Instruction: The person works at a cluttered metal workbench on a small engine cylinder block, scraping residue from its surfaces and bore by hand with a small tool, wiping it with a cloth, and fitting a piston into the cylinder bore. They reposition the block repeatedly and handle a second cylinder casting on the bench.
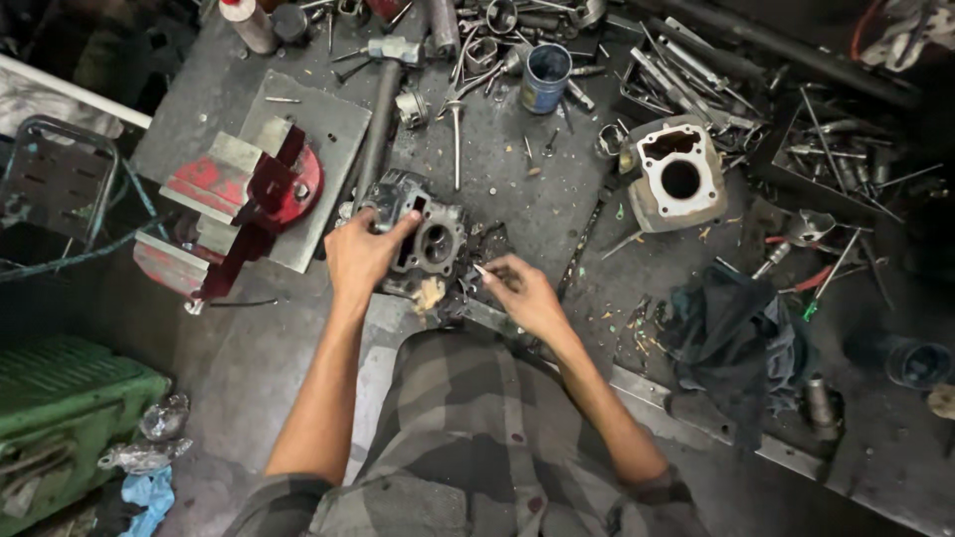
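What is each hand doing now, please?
Left hand: closed on the grey metal cylinder head.
Right hand: pinching a small thin pale tool.

Red vise (pixel 239 204); blue can (pixel 545 78); dark rag (pixel 736 343).

A blue round tin (pixel 545 78) with a pale band of label stands upright and open-topped near the far edge of the workbench, among scattered tools. At the far left corner a small white bottle (pixel 249 24) with a red cap leans slightly. Off the bench at the lower left lie crumpled clear plastic wrappers (pixel 149 438) and a crumpled blue wrapper (pixel 149 494), beside a green crate (pixel 60 418). No signs or screens show.
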